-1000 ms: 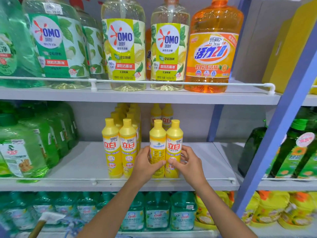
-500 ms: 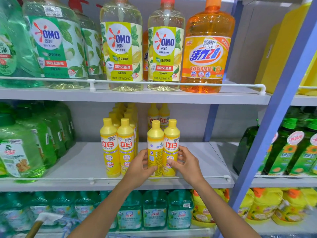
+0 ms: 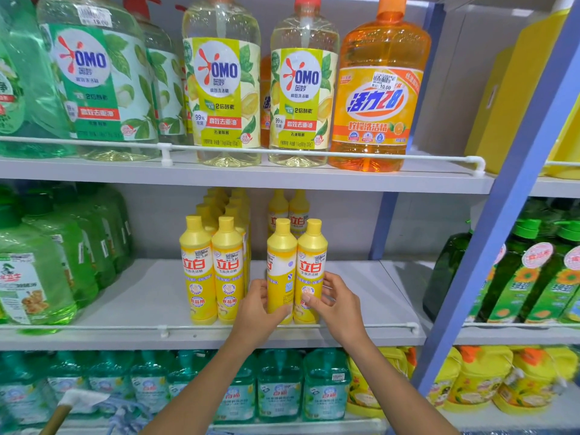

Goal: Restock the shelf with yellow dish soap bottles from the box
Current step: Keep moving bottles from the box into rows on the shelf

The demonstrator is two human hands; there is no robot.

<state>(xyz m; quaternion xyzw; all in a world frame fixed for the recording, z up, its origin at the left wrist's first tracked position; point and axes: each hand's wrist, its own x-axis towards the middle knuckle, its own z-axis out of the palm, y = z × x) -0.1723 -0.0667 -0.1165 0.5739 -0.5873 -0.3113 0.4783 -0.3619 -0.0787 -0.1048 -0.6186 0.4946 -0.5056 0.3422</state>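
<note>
A person's left hand (image 3: 255,312) curls round the lower body of a yellow dish soap bottle (image 3: 280,262), thumb across its front, while the right hand (image 3: 340,304) grips a second yellow bottle (image 3: 311,262) the same way, at the centre of the frame. The two bottles stand upright and touching, at the front of the middle shelf (image 3: 141,293), just behind its white rail (image 3: 94,327). The left bottle's label is turned partly sideways; the right one's faces out. Just to their left stands a front pair of yellow bottles (image 3: 213,271) heading two rows, with two more yellow bottles (image 3: 288,208) at the back. Green detergent jugs (image 3: 47,262) fill the shelf's left end. On the shelf above stand OMO bottles (image 3: 221,89) and an orange bottle (image 3: 376,98); teal bottles (image 3: 279,384) line the shelf below. A blue upright (image 3: 502,215) crosses the right of the frame.
</note>
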